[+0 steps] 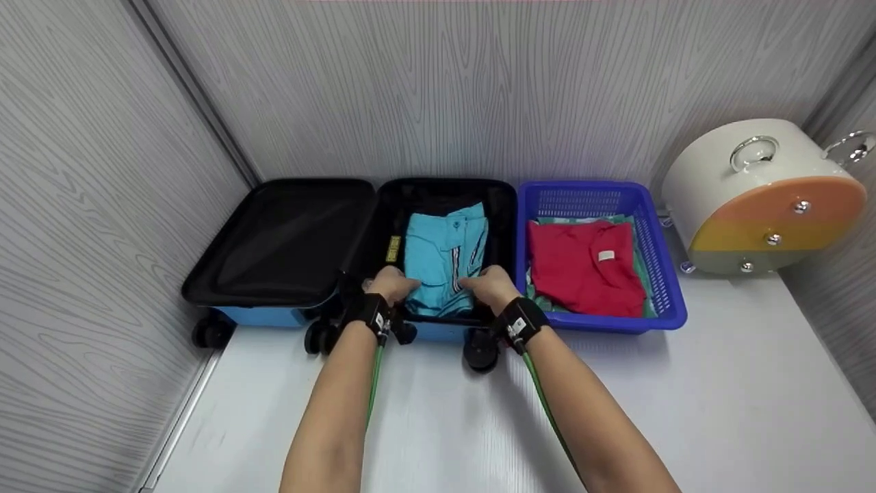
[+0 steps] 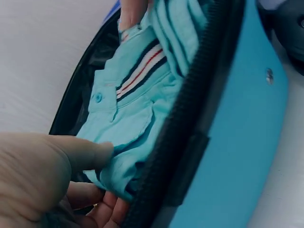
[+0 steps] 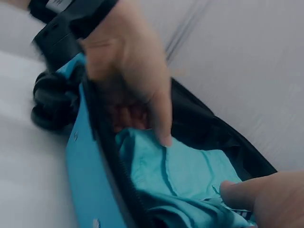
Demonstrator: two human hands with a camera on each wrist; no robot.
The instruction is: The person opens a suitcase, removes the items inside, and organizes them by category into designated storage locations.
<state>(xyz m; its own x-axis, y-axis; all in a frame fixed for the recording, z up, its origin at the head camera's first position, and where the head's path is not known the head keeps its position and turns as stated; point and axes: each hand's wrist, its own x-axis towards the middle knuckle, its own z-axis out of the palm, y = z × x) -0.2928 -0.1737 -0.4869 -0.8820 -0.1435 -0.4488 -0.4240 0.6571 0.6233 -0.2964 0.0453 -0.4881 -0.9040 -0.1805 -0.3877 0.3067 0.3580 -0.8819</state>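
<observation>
Folded turquoise shorts (image 1: 431,253) with a navy, white and red striped band lie inside the right half of an open blue suitcase (image 1: 438,331). My left hand (image 1: 390,282) pinches their near left edge, thumb on top and fingers curled beneath, as the left wrist view shows. Across from it, my right hand (image 1: 494,284) holds the near right edge. Its thumb (image 3: 237,191) lies over the cloth near the stripe, while its other fingers are mostly hidden. A button (image 2: 98,97) shows at the waistband in the left wrist view.
The suitcase's black-lined other half (image 1: 280,239) lies open to the left. Right of the suitcase stands a blue plastic basket (image 1: 674,311) with a folded red garment (image 1: 575,263) over green cloth. A rounded white cabinet (image 1: 712,157) with a striped front is farther right. Walls border the table.
</observation>
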